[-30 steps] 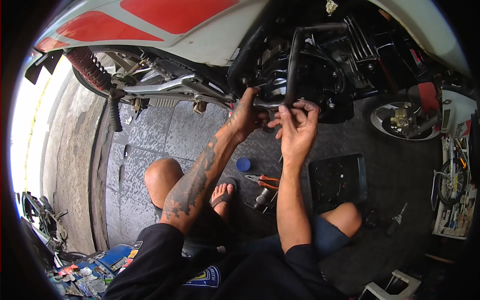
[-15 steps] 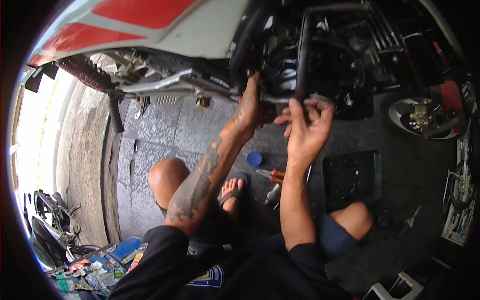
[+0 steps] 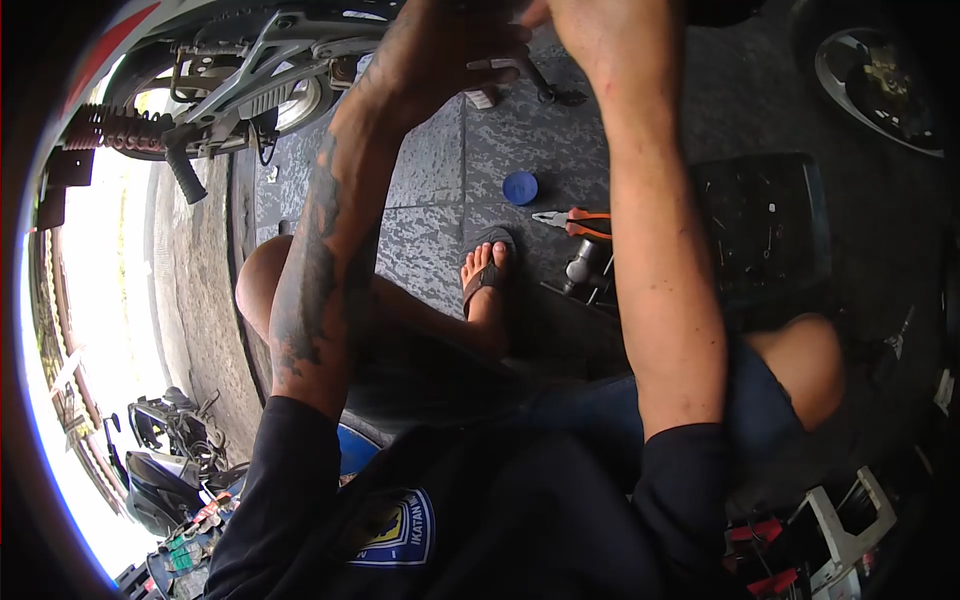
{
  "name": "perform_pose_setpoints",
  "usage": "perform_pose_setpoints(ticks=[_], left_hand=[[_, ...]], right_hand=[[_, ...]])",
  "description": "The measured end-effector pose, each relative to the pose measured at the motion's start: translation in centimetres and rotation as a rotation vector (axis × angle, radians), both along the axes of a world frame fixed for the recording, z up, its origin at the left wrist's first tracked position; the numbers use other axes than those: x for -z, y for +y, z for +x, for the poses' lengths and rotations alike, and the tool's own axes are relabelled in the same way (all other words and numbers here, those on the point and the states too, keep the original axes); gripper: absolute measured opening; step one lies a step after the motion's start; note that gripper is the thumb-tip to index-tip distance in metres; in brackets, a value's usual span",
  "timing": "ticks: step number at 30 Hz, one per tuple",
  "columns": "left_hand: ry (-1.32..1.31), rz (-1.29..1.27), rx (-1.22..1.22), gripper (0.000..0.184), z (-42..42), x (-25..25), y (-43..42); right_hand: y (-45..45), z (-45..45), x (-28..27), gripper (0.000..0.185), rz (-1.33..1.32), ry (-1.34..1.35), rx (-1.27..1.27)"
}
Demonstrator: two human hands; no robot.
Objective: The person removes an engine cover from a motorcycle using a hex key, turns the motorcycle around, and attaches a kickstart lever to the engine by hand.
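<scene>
At the top of the view, my left hand (image 3: 435, 60) reaches up by the motorcycle's lower side. Its visible fingers point right and stand a little apart, with no held thing showing; the upper part of this hand is dark and cut off. My right hand (image 3: 615, 40) is beside it, back toward me. One fingertip shows at its left, and the remaining fingers lie beyond the top edge. A dark pedal-like lever (image 3: 545, 88) hangs between the two hands. The silver motorcycle frame (image 3: 270, 60) runs to the left of my left hand.
On the floor lie a blue round cap (image 3: 520, 188), orange-handled pliers (image 3: 580, 222) and a hammer (image 3: 582, 262). A black tray (image 3: 822, 230) with small parts is right of my forearm. A wheel (image 3: 880, 85) stands far right. A coil spring (image 3: 125, 128) is at left.
The view has tilted down and nearer to me, so the engine has left the top and floor items sit higher. Both hands now reach the top edge.
</scene>
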State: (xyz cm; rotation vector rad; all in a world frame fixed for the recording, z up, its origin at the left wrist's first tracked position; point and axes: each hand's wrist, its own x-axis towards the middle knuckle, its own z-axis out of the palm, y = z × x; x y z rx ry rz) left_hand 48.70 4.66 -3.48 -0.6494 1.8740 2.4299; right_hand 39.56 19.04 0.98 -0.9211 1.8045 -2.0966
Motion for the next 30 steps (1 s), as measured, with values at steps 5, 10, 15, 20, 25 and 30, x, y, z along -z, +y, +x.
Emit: perform_pose_setpoints(ticks=[5,10,15,20,25,30], left_hand=[[-0.015,-0.043,-0.274,0.078,-0.6,-0.8,2.8],[0.056,-0.082,-0.327,0.071,-1.6,0.7,2.5],[-0.017,-0.885,-0.360,0.059,2.6,-1.9,0.2],[0.102,-1.711,-0.204,0.036,1.2,-5.1,2.4],[-0.039,-1.632,-0.168,0.026,0.9,-4.7,0.6],[-0.043,-1.672,-0.136,0.025,1.8,-4.5,-2.8]], right_hand=[[-1.6,-0.6,3.0,0.015,-0.055,0.277,0.258],[-3.6,0.8,5.3,0.025,-0.228,0.130,0.465],[-2.8,0.7,5.6,0.028,-0.232,0.049,0.396],[-4.3,0.7,6.9,0.027,-0.336,0.001,0.373],[-2.9,0.2,6.7,0.028,-0.254,0.132,0.379],[-3.0,0.6,7.4,0.030,-0.207,0.065,0.244]])
